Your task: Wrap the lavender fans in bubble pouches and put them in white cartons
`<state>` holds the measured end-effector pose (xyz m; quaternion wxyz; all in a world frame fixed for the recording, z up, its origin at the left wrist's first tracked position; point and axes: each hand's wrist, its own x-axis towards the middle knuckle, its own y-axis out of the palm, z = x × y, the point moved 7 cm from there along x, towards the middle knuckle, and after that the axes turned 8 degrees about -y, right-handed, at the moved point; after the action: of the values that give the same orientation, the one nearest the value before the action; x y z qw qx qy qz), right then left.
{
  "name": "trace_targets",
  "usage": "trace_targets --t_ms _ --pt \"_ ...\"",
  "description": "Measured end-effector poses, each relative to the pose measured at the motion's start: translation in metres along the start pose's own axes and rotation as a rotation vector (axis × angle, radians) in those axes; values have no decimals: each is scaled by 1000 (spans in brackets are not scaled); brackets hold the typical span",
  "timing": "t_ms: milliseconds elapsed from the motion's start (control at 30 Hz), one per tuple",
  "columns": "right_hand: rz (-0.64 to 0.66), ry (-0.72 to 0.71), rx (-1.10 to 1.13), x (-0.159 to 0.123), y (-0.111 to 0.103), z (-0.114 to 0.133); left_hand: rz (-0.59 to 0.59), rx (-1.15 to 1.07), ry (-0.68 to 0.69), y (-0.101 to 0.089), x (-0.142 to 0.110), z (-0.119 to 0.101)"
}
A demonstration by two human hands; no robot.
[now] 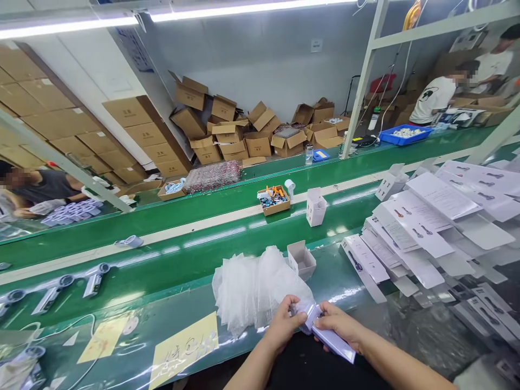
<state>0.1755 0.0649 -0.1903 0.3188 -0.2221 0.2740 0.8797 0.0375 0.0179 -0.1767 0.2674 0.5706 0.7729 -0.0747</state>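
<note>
In front of my body I hold a lavender handheld device (333, 342) with a smooth, straight handle. My left hand (287, 318) is closed around its upper end, where my fingers partly hide the shape. My right hand (340, 324) grips the handle, thumb on top; the flat end sticks out toward the lower right. Just beyond my left hand lies a fanned stack of translucent white packing bags (258, 290), and the nearest bag edges lie close to my fingers. An open white box (301, 261) stands behind the bags.
Piles of white printed cartons (414, 227) lie at right. On the green conveyor (182, 254) are a white box (316, 208), a small parts carton (274, 201) and several handheld devices (95, 280). Yellow paper (184, 346) lies at left. Co-workers sit at the far left and far right.
</note>
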Motion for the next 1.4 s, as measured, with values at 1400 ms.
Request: trace_targets --t_ms 1400 --pt "-315 -370 179 -91 -60 64 301 579 83 105 10 -78"
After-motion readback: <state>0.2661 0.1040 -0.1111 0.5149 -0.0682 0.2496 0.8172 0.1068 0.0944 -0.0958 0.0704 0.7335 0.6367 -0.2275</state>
